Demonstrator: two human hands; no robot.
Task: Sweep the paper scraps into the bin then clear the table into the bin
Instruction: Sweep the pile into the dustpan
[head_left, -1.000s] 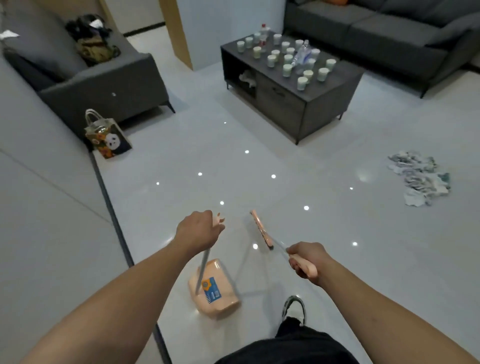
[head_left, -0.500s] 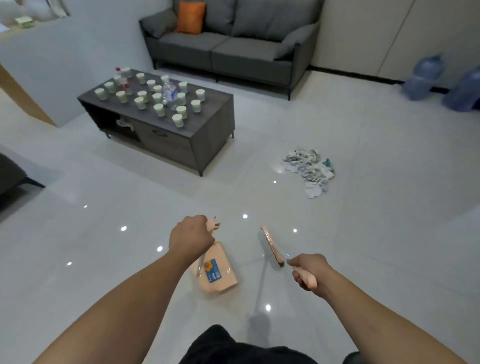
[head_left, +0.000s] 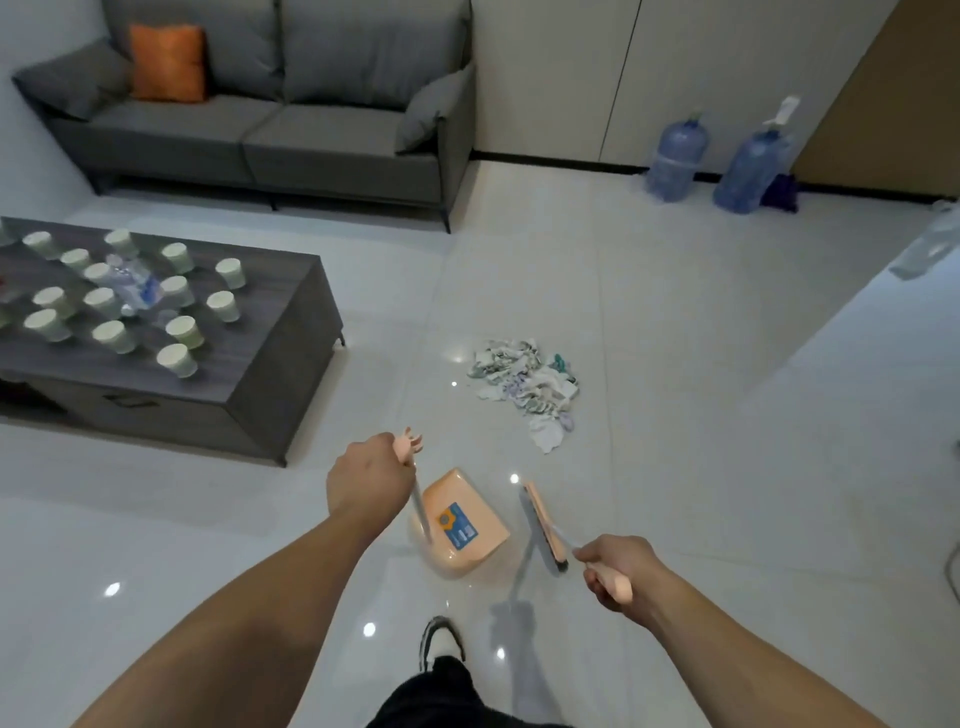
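My left hand (head_left: 366, 480) grips the long handle of a peach dustpan (head_left: 460, 525) that hangs just above the floor in front of me. My right hand (head_left: 613, 574) grips the peach handle of a broom, whose brush head (head_left: 543, 522) sits just right of the dustpan. A pile of torn paper scraps (head_left: 527, 387) lies on the white tiled floor a short way beyond both tools. To the left stands a dark coffee table (head_left: 270, 374) carrying several pale paper cups (head_left: 176, 359) and a plastic water bottle (head_left: 136, 287).
A grey sofa (head_left: 270, 124) with an orange cushion stands along the far wall behind the table. Two large blue water jugs (head_left: 717, 156) stand at the far right wall. My shoe (head_left: 439, 642) is on the floor below the dustpan. No bin is in view.
My view has swung to the right, bringing the scrap pile from the right side to straight ahead and closer. Both hands keep hold of the dustpan and broom.
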